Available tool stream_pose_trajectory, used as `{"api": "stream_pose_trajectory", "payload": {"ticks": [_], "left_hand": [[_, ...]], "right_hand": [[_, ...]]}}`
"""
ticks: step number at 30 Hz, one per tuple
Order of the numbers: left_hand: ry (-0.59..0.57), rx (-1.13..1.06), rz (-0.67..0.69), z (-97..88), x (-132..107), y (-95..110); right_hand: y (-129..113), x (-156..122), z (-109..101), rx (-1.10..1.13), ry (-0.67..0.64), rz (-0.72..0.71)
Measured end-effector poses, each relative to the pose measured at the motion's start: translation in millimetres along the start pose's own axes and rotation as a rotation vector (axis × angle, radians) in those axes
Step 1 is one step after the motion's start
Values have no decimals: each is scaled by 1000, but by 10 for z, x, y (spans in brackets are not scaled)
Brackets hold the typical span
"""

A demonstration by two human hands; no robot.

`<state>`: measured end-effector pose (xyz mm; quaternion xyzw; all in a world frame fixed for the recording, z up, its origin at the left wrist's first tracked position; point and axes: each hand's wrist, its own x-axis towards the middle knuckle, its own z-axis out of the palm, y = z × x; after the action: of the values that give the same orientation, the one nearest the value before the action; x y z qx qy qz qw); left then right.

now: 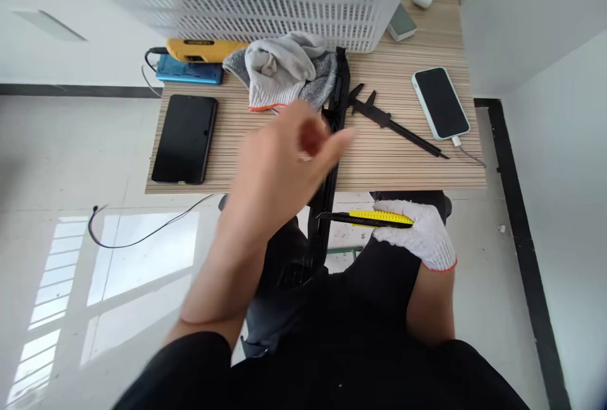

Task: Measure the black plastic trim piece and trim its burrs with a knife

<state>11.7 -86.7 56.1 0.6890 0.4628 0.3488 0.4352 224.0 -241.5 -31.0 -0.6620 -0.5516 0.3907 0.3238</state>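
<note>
A yellow-black utility knife [365, 217] is gripped in white-gloved right hand [422, 236]. Bare left hand [284, 157], v. blurred, is held over long black plastic strip [339, 90], grip unclear.

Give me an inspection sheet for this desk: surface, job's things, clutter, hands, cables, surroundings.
Surface: striped wood desk, crowded at the back.
Job's things: yellow knife, tip toward a long black strip running from desk to lap.
Clutter: caliper, gloves, black phone, white phone, basket, yellow tool.
Hands: left hand bare, blurred, at the strip, grip unclear; right hand gloved, holding the knife.
Cables: phone cable at the white phone; floor cable loose.
Surroundings: pale floor, white wall.
</note>
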Motion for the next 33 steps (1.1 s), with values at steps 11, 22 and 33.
{"api": "stream_pose_trajectory", "payload": {"ticks": [11,22,33], "left_hand": [[-175,337,190,1758,1931,-140],[-83,109,140,-187,38,-152],[-462,-118,-593,-422,-1404,-644]], "right_hand": [[-30,-4,45,47,-85,21],[76,-119,-109,121,-13,74],[95,-122,-118,234,43,136]]}}
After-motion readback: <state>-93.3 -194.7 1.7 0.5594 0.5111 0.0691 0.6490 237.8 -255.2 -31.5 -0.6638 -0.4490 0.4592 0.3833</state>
